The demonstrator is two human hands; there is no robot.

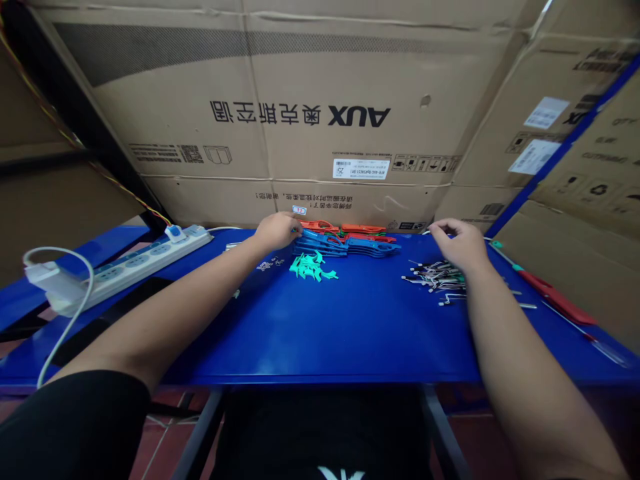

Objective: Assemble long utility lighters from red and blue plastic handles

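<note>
My left hand (278,231) is closed at the left end of a stack of blue plastic pieces (345,244), its fingertips turned away from me. What it grips, if anything, is hidden. Orange-red plastic pieces (325,227) lie behind the blue ones. In front of the stack is a small heap of green plastic parts (311,267). Over on the right, my right hand (460,243) hovers above a pile of thin black and white wired parts (435,277). Its fingers are curled together, and anything in them is too small to make out.
A white power strip (150,260) with plugs and a looping cable lies at left beside a dark flat object (117,310). Small pale bits (270,264) lie near my left forearm. At right is a red-handled tool (555,297). Cardboard (300,80) walls the blue table (340,340).
</note>
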